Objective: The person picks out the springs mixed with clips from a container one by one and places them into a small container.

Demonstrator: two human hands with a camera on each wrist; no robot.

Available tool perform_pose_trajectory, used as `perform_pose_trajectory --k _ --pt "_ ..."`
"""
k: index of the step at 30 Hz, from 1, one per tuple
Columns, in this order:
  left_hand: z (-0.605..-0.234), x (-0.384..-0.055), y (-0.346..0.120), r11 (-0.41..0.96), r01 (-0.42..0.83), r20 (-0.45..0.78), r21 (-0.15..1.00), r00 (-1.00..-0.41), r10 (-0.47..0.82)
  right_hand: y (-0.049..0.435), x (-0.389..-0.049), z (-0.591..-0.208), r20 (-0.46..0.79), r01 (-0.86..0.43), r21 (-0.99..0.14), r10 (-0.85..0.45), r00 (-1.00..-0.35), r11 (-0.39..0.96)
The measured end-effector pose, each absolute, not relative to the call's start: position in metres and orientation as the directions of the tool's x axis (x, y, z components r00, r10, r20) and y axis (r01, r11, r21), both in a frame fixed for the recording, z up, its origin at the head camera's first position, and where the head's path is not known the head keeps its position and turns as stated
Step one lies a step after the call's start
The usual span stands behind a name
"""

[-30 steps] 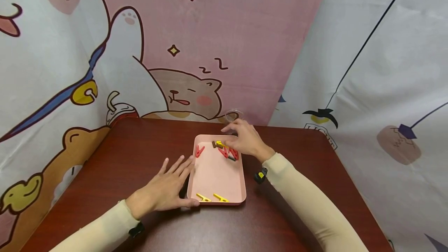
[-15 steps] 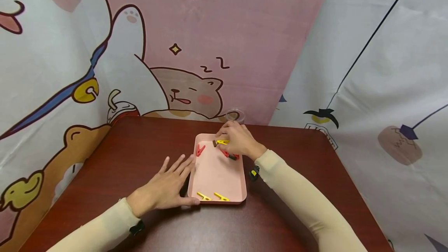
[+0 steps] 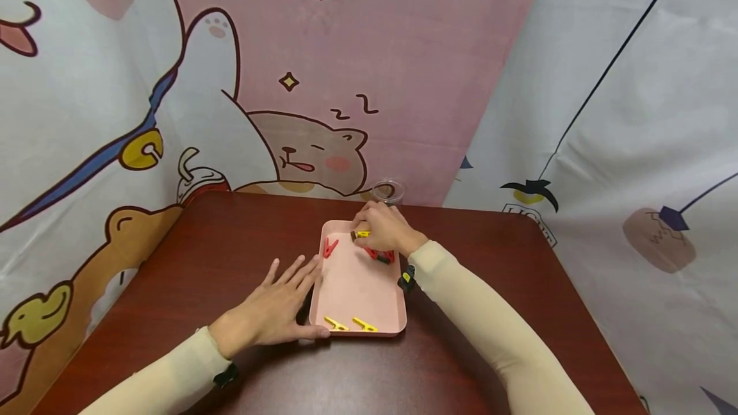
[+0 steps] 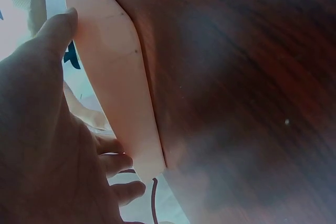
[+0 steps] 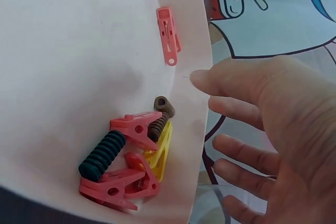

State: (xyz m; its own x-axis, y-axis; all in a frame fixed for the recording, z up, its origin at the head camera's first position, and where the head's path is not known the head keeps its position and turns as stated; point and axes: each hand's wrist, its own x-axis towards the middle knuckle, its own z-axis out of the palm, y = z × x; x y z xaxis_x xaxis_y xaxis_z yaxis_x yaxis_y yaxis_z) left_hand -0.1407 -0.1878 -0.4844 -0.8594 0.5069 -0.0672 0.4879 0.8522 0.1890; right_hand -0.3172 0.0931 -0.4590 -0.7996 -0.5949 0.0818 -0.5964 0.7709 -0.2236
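A pink tray (image 3: 359, 290) lies on the table. My left hand (image 3: 273, 309) rests against its left side, fingers spread, thumb at the near left corner. My right hand (image 3: 385, 228) hovers over the far end, fingers loosely bent and holding nothing in the right wrist view. Close to it lie a yellow clip (image 5: 164, 150), two red clips (image 5: 118, 187), a dark green ridged screw-like piece (image 5: 102, 156) and brown ridged pieces (image 5: 164, 106). Another red clip (image 5: 168, 36) lies by the tray wall. Two yellow clips (image 3: 364, 325) lie along the near edge.
Behind the tray stands a clear round plastic container (image 3: 388, 191), partly hidden by the right hand. The dark red-brown table (image 3: 461, 338) extends around the tray. A cartoon-printed cloth (image 3: 415, 82) hangs behind the table.
My right hand has moved left over the tray's far end, covering more of the yellow clip there. The left hand and the tray keep their places.
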Motion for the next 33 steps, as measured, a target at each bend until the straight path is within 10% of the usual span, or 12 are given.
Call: perform_pose_trajectory --k 33 --pt "-0.488 -0.141 -0.189 0.850 0.493 -0.052 0.184 -0.859 0.509 0.082 -0.336 -0.478 -0.021 -0.576 -0.168 -0.587 -0.809 0.800"
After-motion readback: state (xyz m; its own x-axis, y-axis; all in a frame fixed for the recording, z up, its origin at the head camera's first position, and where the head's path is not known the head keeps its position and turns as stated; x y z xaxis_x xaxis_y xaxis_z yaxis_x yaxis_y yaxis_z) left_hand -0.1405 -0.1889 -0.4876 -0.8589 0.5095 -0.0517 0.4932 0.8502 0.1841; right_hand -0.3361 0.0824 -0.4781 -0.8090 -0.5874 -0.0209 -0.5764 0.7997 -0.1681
